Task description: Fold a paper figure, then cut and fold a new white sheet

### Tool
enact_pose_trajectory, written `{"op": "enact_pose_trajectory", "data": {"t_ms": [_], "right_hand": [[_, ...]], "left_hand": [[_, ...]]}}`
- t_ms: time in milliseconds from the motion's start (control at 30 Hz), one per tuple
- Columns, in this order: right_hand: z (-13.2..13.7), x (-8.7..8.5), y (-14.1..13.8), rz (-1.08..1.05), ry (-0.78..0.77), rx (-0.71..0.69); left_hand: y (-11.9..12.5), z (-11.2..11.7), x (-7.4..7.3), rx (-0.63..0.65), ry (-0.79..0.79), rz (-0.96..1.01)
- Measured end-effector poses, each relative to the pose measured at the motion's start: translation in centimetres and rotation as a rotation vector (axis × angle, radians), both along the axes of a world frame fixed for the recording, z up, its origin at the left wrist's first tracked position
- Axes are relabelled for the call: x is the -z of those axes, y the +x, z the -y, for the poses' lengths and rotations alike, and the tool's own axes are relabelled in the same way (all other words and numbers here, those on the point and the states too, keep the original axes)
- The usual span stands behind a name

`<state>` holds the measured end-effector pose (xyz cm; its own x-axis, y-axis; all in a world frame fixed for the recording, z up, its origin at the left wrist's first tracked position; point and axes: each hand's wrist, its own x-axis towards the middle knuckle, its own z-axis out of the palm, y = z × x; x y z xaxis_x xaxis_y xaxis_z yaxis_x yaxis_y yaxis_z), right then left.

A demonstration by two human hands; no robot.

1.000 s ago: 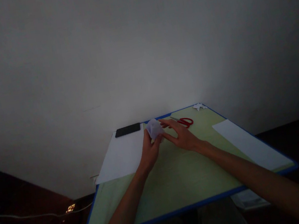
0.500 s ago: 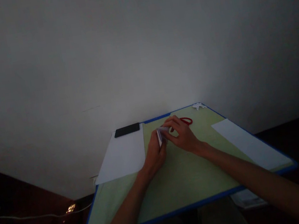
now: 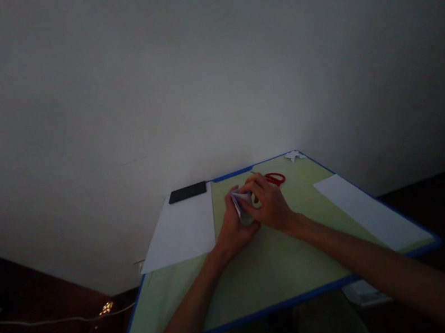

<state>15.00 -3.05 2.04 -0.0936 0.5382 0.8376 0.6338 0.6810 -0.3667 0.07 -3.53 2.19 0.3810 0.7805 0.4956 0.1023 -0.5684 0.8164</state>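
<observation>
Between my hands, above the middle of the green board, is a small folded piece of white paper (image 3: 243,199), its layers standing partly apart. My left hand (image 3: 235,229) grips it from the left, fingers behind and thumb stretched along the lower side. From the right, my right hand (image 3: 269,204) pinches the paper's upper right part, and some of its fingers are hidden. Just behind the right hand lie red-handled scissors (image 3: 276,179), with their blades mostly covered by the fingers.
A blue-edged green board (image 3: 267,278) rests against the pale wall. On its left lies a white sheet (image 3: 182,230) with a dark flat phone-like object (image 3: 187,192) on it. Another white sheet (image 3: 370,210) lies at right. White paper scraps (image 3: 294,155) sit in the far right corner.
The folded paper has been spread wider and turned a little. My left thumb has moved right, below the paper. The right hand has shifted slightly, showing more of the scissors.
</observation>
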Motion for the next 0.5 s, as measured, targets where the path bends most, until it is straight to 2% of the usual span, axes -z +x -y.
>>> {"op": "enact_pose_trajectory", "data": {"t_ms": [133,300,500], "right_hand": [[0.2,0.0,-0.3,-0.027,-0.021,-0.047],[0.4,-0.1,-0.4,-0.006,0.031,-0.078],[0.5,-0.3,-0.5,-0.010,0.076,0.061]], "left_hand": [[0.1,0.1,0.0,-0.039,-0.021,-0.015],[0.1,-0.7,0.6,-0.068,0.004,0.017],[-0.1,-1.4,1.4,-0.089,0.187,-0.076]]}}
